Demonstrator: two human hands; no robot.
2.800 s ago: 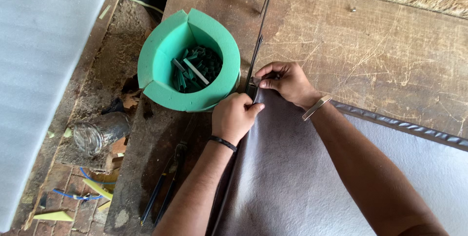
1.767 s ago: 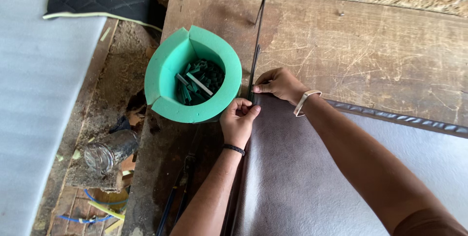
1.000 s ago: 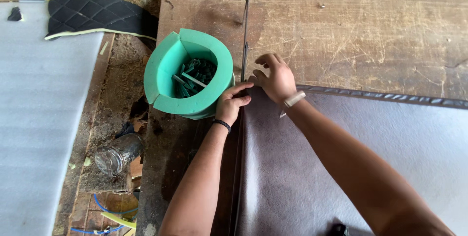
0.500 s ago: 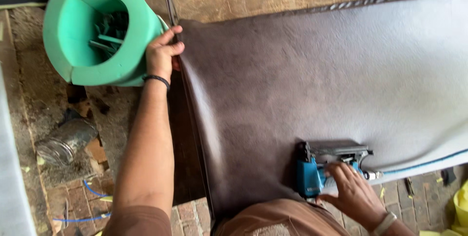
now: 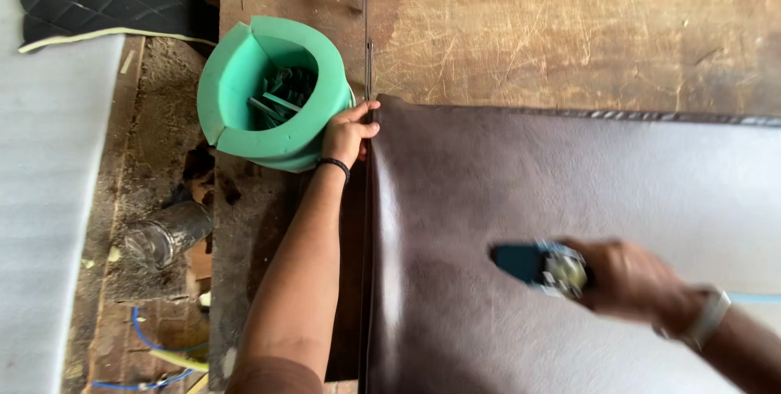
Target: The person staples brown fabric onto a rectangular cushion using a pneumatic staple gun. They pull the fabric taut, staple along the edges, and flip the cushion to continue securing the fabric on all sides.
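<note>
Both hands busy: left hand (image 5: 348,130) pinches leather sheet (image 5: 569,223) corner; right hand (image 5: 630,276) grips blue tool (image 5: 533,265).

I am seeing no packages, labels, signs or screens anywhere in this view; nothing of that kind is showing here.

A green foam ring (image 5: 244,130) holding green scraps stood on the worn wooden table (image 5: 569,28), far left. Left of the table lay a grey foam sheet (image 5: 41,199), with a black quilted pad (image 5: 106,8) beyond it. A dusty jar (image 5: 163,231) and blue cord (image 5: 142,345) lay on the floor nearer.
</note>
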